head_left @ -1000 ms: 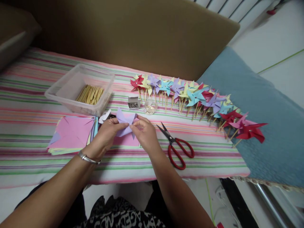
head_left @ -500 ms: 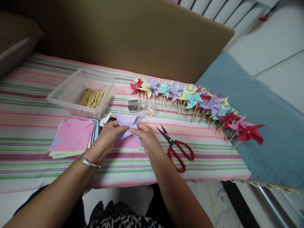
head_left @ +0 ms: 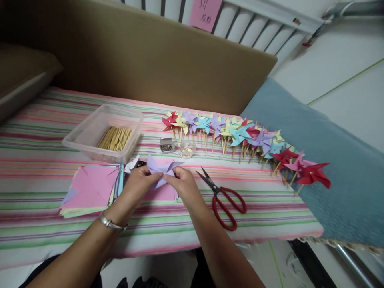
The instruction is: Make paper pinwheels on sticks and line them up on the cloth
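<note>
Between my hands is a purple paper pinwheel [head_left: 155,165], its corners folded toward the middle. My left hand [head_left: 142,178] pinches it from the left, and my right hand [head_left: 181,181] pinches it from the right; both thumbs press near its centre. Beneath it lies a pink paper sheet [head_left: 162,194]. A stack of cut paper squares [head_left: 93,186], pink on top, rests left of my left hand. Behind that hand a small container [head_left: 136,163] with dark bits is partly hidden. Red-handled scissors [head_left: 216,190] lie right of my right hand, blades slightly apart.
A clear plastic tub [head_left: 81,136] holds wooden sticks [head_left: 115,138]. Beyond my hands stand a small box of metal pins [head_left: 167,145] and a round clear dish [head_left: 187,149]. Finished pinwheels [head_left: 240,135] line the back right. A cardboard panel [head_left: 150,56] rises behind the striped cloth [head_left: 168,236].
The head view has tilted up, so everything sits lower in the picture. Both hands keep their pinch on the purple pinwheel, with little visible movement over the table.
</note>
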A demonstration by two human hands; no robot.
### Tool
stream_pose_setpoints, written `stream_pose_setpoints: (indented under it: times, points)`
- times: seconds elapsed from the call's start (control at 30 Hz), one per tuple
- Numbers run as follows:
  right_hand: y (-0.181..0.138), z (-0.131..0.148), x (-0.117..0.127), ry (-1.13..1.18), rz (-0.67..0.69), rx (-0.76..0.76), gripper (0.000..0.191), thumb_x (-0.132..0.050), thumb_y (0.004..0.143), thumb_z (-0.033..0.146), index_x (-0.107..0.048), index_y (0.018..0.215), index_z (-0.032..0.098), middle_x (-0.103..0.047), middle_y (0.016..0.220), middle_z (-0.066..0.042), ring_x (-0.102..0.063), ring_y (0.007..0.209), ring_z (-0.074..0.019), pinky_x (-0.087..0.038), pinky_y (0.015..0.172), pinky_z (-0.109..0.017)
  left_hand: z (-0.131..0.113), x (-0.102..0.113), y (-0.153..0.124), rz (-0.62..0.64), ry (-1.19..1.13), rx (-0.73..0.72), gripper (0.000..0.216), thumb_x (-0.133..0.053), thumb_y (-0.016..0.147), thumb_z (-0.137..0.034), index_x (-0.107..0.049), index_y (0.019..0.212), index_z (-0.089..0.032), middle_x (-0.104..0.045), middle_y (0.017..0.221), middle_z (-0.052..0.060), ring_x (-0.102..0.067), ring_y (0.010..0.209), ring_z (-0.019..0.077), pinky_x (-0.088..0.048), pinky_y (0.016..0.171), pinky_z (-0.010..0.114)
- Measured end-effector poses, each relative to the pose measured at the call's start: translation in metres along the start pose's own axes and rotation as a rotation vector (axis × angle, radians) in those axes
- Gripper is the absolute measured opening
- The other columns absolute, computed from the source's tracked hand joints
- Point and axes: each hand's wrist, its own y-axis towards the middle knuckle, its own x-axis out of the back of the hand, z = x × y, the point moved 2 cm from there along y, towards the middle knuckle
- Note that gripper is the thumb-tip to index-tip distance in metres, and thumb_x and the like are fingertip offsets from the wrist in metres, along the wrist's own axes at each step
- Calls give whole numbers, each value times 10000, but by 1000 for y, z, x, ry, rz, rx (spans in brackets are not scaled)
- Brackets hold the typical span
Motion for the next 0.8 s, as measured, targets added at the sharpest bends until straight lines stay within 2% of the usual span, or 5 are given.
stream_pose_setpoints:
  times: [0.13,0.3,0.53,0.67,0.8]
  points:
    - [1,8,5,36,61,59,174,-638,720,328,-632,748,156,-608,674,8,-542,652,-126,-422,657,-252,-14,13,3,-119,-45,-92,169,-773,566,-254,-702,671,-141,-669,605,8,-547,528,114,-408,547,227]
    - [12,1,28,-81,-147,139,212,-619,758,355,-660,837,162,-647,743,-12,-595,728,-150,-465,739,-288,-45,36,3,-244,-317,-273,194,-764,564,-200,-691,736,-150,-688,703,0,-591,617,115,-458,601,214]
    - [64,17,16,-978,-211,175,274,-461,851,286,-698,957,197,-702,994,-23,-621,913,-149,-445,788,-229,-71,59,-1,-285,-507,-400,233,-763,554,-168,-542,480,-164,-553,505,-52,-547,563,95,-505,661,240]
    - [105,32,-4,-1227,-161,61,227,-503,801,212,-729,795,194,-723,854,-46,-649,833,-189,-439,713,-248,-79,68,-4,-288,-548,-427,310,-764,554,-176,-479,434,-167,-499,463,-68,-535,535,85,-492,641,221]
    - [135,32,-20,-1458,-131,-104,177,-587,770,202,-730,858,148,-720,906,-122,-669,848,-240,-449,670,-264,-79,67,-8,-282,-610,-408,178,-765,551,-182,-590,526,-162,-615,567,-40,-580,591,99,-479,640,213]
